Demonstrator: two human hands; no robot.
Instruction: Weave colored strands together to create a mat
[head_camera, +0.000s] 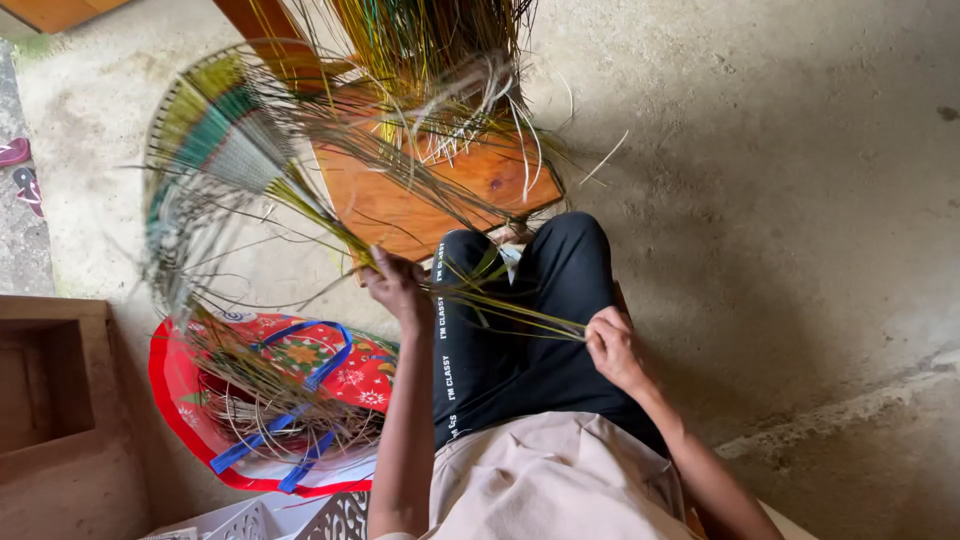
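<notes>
My left hand (394, 283) grips the narrow stem end of a fan-shaped woven piece (215, 150) made of green, yellow and pale straw-like strands, which spreads up and to the left. My right hand (615, 345) pinches the loose ends of several thin green strands (510, 312) that run across my black trousers back toward my left hand. Both hands hover over my lap. A bundle of loose strands (430, 45) lies on a wooden stool just beyond my knees.
The orange wooden stool (420, 195) stands ahead on a bare concrete floor (760, 180). A red patterned bag (270, 400) with blue handles holds more dry strands at my left. A wooden box (55, 400) and a white lattice basket (300, 515) sit nearby.
</notes>
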